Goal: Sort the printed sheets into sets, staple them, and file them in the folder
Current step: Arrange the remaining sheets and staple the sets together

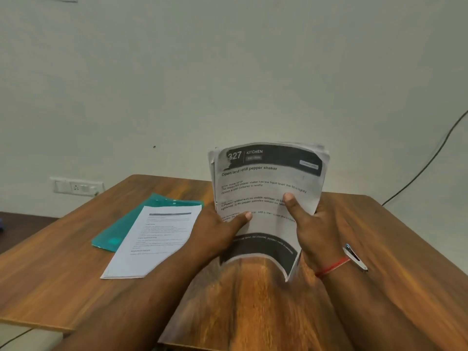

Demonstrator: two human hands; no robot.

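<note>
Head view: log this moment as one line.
stage: sorting | left hand, right hand: grip sheet stack upright | stapler: on table | teal folder: partly under loose sheets

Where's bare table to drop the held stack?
Bare wood: wooden table right of the silver stapler, near-left corner in front of the flat white printed sheets, strip between the forearms. Crowded: left-centre, sheets overlapping the teal plastic folder. The left hand and right hand hold the curled printed stack.
</note>
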